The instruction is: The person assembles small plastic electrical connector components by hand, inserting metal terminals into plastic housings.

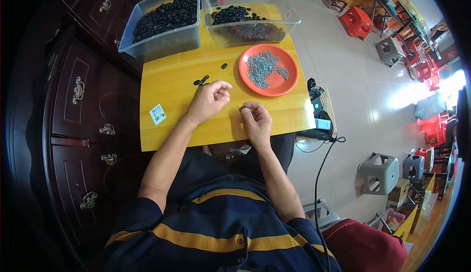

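Note:
Over the yellow table (171, 90), my left hand (210, 101) is raised with its fingers curled together; whatever may be in them is hidden. Just right of it, my right hand (258, 124) pinches a small dark piece (241, 108) between thumb and fingertips. Beyond my left hand lie a few loose black oval pieces (197, 82), and another black oval piece (224, 66) sits apart from them. An orange-red plate (280, 92) behind my right hand carries a heap of small grey slivers (262, 68).
At the table's back stand a grey-blue bin (171, 43) and a clear bin (289, 19), each containing many black pieces. A white label (157, 114) is stuck on the left. Dark wooden cabinets (73, 125) border the left side; a black cable (319, 183) hangs at right.

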A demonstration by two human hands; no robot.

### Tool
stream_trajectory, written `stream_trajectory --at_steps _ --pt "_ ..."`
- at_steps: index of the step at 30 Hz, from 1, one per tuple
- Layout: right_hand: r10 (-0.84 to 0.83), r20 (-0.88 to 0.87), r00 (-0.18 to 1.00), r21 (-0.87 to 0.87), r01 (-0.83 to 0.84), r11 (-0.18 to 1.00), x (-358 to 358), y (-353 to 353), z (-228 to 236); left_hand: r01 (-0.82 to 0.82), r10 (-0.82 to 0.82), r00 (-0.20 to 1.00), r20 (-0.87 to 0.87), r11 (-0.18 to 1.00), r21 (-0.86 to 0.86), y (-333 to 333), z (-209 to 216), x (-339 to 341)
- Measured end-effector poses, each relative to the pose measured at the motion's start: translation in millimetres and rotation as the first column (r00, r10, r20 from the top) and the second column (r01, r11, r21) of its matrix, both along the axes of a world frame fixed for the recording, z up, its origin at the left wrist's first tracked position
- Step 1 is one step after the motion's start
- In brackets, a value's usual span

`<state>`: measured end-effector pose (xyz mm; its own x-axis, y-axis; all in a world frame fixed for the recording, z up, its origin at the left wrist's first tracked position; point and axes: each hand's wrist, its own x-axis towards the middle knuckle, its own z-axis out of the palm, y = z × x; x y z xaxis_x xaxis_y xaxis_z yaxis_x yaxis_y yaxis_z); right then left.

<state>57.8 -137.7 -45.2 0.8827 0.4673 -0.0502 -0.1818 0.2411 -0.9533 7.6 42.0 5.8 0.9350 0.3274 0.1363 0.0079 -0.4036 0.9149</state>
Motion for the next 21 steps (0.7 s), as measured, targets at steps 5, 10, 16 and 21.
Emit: stream_trajectory --at_steps 5,10,16,21 --pt "-0.008 0.032 0.999 -0.028 0.009 1.000 -1 1 -1 -0.126 0.165 0.985 -0.055 0.895 0.428 35 7 30" --pt "0.010 -0.006 1.000 0.015 -0.010 1.000 1 0 -3 -0.114 0.193 0.979 -0.061 0.774 0.623 52 3 67" --pt "-0.006 0.044 0.999 -0.028 0.007 1.000 1 0 -2 -0.085 0.166 0.985 -0.045 0.694 0.715 57 -15 95" --pt "0.010 0.066 0.998 -0.052 -0.007 0.999 -2 0 -1 -0.013 0.139 0.984 -0.114 0.686 0.727 57 -18 100"
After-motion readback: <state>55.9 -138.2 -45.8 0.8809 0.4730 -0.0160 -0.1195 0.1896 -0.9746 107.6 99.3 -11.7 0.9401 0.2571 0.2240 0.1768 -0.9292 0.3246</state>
